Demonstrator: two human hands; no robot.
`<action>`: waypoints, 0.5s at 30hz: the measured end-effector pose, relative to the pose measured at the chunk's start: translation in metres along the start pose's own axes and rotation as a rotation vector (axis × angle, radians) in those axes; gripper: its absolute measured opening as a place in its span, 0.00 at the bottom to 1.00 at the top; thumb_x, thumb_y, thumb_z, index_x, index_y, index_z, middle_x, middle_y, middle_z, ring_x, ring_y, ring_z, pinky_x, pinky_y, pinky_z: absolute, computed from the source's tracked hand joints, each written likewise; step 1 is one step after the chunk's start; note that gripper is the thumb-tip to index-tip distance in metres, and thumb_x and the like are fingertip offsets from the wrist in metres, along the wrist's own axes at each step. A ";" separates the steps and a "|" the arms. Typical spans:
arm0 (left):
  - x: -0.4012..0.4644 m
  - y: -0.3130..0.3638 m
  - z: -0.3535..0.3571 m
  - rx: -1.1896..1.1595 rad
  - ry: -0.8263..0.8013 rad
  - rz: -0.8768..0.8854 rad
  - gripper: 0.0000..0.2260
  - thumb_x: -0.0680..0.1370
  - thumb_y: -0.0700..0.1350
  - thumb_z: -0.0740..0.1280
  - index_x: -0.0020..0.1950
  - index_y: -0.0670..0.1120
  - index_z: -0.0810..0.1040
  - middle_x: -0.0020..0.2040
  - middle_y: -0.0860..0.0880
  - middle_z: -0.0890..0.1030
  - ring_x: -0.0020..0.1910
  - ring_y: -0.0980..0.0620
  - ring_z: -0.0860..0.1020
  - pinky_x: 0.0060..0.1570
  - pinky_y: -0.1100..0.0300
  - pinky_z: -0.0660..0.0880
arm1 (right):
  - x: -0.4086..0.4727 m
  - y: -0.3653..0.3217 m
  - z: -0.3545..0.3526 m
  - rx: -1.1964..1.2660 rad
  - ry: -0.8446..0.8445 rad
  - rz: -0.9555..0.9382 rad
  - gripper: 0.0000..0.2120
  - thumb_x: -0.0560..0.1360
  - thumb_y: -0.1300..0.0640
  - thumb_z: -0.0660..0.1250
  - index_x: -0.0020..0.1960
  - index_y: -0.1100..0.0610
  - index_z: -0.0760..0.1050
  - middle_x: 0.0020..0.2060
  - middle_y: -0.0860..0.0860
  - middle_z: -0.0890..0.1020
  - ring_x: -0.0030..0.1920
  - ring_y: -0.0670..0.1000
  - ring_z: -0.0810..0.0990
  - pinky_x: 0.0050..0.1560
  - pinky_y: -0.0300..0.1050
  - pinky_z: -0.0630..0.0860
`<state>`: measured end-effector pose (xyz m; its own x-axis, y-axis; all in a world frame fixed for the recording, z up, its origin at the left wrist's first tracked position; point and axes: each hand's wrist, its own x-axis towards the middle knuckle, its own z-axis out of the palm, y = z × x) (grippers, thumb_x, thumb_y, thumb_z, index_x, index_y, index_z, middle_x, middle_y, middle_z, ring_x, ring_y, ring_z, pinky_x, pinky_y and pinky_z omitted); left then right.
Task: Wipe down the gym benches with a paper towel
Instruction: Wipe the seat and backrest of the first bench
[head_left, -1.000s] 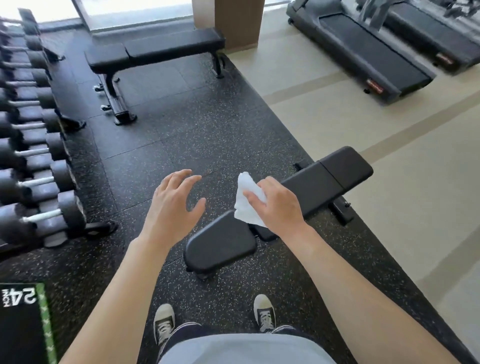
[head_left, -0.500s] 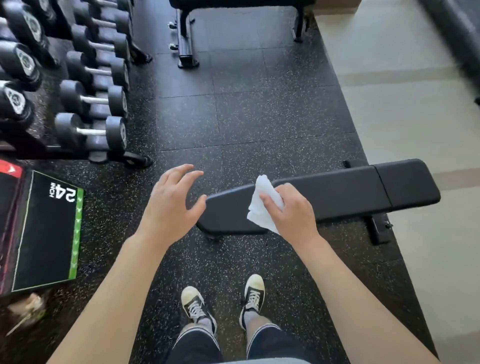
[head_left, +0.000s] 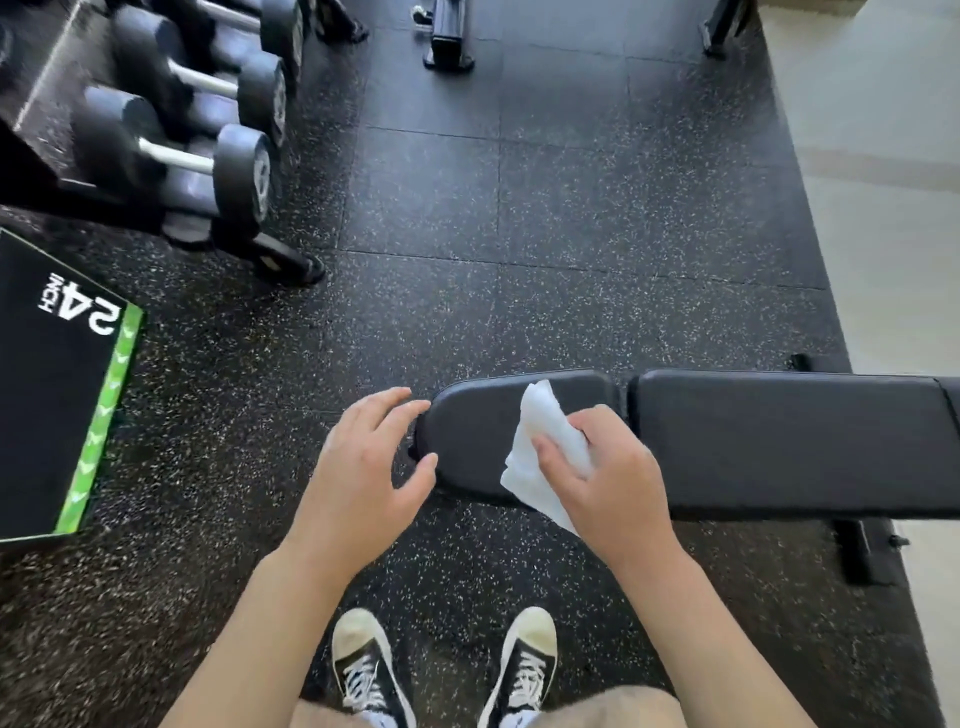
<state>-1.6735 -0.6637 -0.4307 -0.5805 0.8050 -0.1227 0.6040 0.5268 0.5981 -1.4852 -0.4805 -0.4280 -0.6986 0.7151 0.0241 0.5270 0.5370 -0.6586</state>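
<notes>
Both hands had dropped nearer the bench (head_left: 779, 441), right hand (head_left: 613, 478) pinching the paper towel (head_left: 540, 447) — left hand (head_left: 358, 467) spread, empty.

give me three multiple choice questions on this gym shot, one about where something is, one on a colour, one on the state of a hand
1. Where does the plyo box marked 24 sit?
A. on the bench
B. on the floor at the person's left
C. on the dumbbell rack

2. What colour is the paper towel?
A. white
B. blue
C. brown

3. What is the left hand doing?
A. gripping a dumbbell
B. holding the towel
C. holding nothing, fingers spread near the end of the bench

Answers:
1 B, it lies on the speckled mat at the left edge.
2 A, it shows bright white against the black pad.
3 C, only the right hand grips the towel.
</notes>
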 end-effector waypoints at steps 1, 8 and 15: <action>0.003 -0.015 0.017 -0.017 -0.001 -0.013 0.25 0.79 0.49 0.72 0.76 0.47 0.74 0.75 0.51 0.72 0.77 0.50 0.67 0.77 0.44 0.67 | 0.004 0.008 0.017 0.004 0.000 -0.006 0.12 0.78 0.39 0.64 0.48 0.46 0.71 0.40 0.41 0.73 0.40 0.45 0.75 0.39 0.36 0.69; 0.029 -0.107 0.123 -0.068 0.001 -0.046 0.27 0.80 0.53 0.71 0.78 0.50 0.71 0.76 0.56 0.69 0.78 0.55 0.65 0.78 0.46 0.65 | 0.035 0.061 0.120 -0.093 0.046 -0.150 0.13 0.78 0.40 0.67 0.47 0.50 0.74 0.38 0.44 0.73 0.36 0.48 0.74 0.36 0.44 0.72; 0.039 -0.165 0.184 -0.074 0.015 0.095 0.28 0.78 0.57 0.70 0.78 0.54 0.71 0.76 0.62 0.68 0.78 0.59 0.65 0.78 0.52 0.66 | 0.069 0.098 0.188 -0.200 0.206 -0.307 0.13 0.79 0.43 0.69 0.48 0.53 0.77 0.39 0.45 0.73 0.34 0.47 0.71 0.34 0.41 0.70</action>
<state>-1.6955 -0.6693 -0.6795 -0.5313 0.8456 -0.0510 0.6150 0.4264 0.6633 -1.5728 -0.4625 -0.6325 -0.7375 0.5715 0.3599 0.4070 0.8013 -0.4384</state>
